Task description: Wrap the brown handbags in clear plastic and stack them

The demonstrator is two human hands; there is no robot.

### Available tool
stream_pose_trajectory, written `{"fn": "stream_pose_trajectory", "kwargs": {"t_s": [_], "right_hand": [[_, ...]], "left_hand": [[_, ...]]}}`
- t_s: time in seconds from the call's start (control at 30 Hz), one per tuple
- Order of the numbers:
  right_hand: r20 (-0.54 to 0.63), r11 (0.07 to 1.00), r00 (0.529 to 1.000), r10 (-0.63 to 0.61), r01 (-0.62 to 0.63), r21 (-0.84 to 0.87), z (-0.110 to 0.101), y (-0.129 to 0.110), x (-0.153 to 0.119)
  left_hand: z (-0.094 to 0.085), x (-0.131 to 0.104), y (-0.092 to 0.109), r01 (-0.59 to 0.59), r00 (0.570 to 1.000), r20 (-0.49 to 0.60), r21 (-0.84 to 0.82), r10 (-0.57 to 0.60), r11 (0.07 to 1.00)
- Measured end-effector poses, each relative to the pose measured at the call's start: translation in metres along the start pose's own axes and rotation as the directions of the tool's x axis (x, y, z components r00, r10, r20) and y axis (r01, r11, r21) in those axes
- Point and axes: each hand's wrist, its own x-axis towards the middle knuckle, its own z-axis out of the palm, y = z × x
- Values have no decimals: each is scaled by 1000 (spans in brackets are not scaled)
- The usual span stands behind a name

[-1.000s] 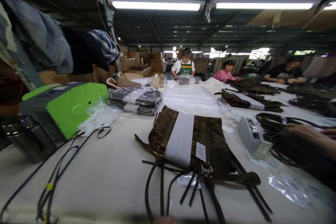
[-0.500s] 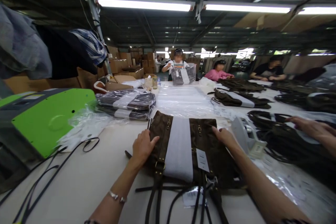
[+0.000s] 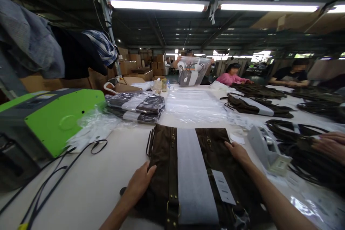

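A dark brown handbag (image 3: pixel 163 161) lies on the table in front of me, a wide white paper band (image 3: pixel 192 172) wrapped round its middle. A white tag (image 3: pixel 223 187) rests on its right part, near small brass buckles. My left hand (image 3: pixel 141 179) grips the bag's left side, thumb on top and the other fingers mostly hidden. On the opposite side my right hand (image 3: pixel 239 153) holds the edge near the upper right corner, its fingers partly under the fabric. The bag's lower end runs out of view.
At left stands a green machine (image 3: pixel 67 118) with black cables (image 3: pixel 64 172). Plastic-wrapped bags (image 3: pixel 134 106) and clear plastic sheets (image 3: pixel 194 104) lie beyond. A grey dispenser (image 3: pixel 269 151) is at right, near a co-worker's hand (image 3: pixel 330 147). Another person lifts a bagged handbag (image 3: pixel 191 73).
The handbag has come closer to me, with both hands on its sides; its straps have left the view. Across the table, the person has raised the plastic-covered bag higher.
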Motion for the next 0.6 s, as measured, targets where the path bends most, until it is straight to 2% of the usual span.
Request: {"fn": "stream_pose_trajectory", "kwargs": {"t_s": [0.03,0.1,0.17,0.2,0.3,0.37,0.43,0.53,0.6], "right_hand": [[3,1000,1000,0,0,4,-3,0,5],[-26,1000,999,23,-23,13,-10,-7,15],[-76,998,995,57,-55,24,-14,-21,25],[-97,997,993,70,-67,29,-15,-31,29],[-120,997,990,68,-64,33,-12,-56,38],[-110,999,993,45,-42,25,-4,-64,43],[-97,1000,995,27,-26,10,5,-61,50],[-108,999,994,30,-34,-27,22,-49,60],[-149,996,989,18,-30,-83,31,-43,66]], "left_hand": [[-9,-4,1,3,1000,1,57,-3,998],[-30,2,14,6,992,-123,177,16,984],[-47,27,41,-41,943,-307,282,130,958],[-51,44,57,-72,915,-353,336,197,939],[-42,99,99,-137,878,-361,441,315,887],[-23,129,109,-143,873,-361,454,328,880],[-1,151,97,-156,876,-342,466,340,871],[28,175,51,-263,875,-221,529,430,807],[37,188,24,-327,853,-156,584,498,743]]}}
